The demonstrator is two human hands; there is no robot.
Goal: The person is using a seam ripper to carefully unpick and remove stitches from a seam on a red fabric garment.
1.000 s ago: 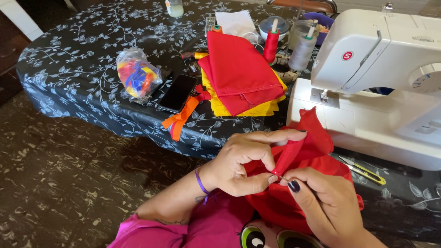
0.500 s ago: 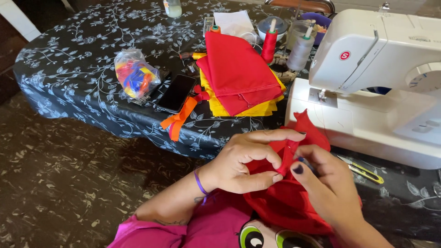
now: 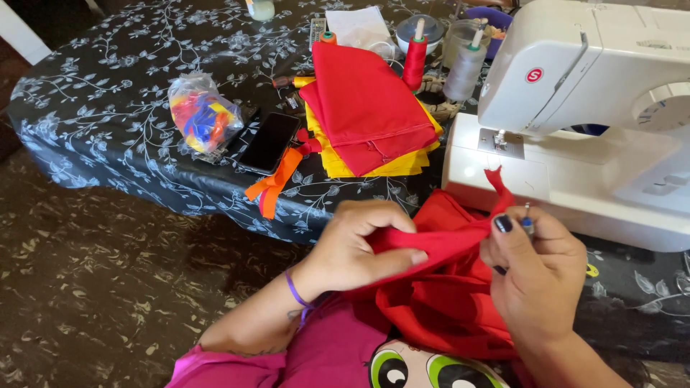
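A crumpled piece of red fabric (image 3: 445, 302) lies in my lap against the table edge. My left hand (image 3: 356, 244) pinches a folded edge of it between thumb and fingers. My right hand (image 3: 539, 273) grips the same fold from the right, and a small metal-tipped tool (image 3: 528, 219) pokes up between its thumb and forefinger. One corner of the cloth (image 3: 499, 183) sticks up in front of the white sewing machine (image 3: 589, 115).
A stack of folded red and yellow cloth (image 3: 366, 108) lies on the dark floral tablecloth (image 3: 108, 115), with an orange ribbon (image 3: 277, 179), a black phone (image 3: 269, 140), a plastic bag of coloured bits (image 3: 201, 115), and thread spools (image 3: 415, 61) behind. Patterned floor at left.
Both hands have pulled apart along the fold, stretching the red fabric between them. My right hand has risen, and the small tool now shows at its fingertips.
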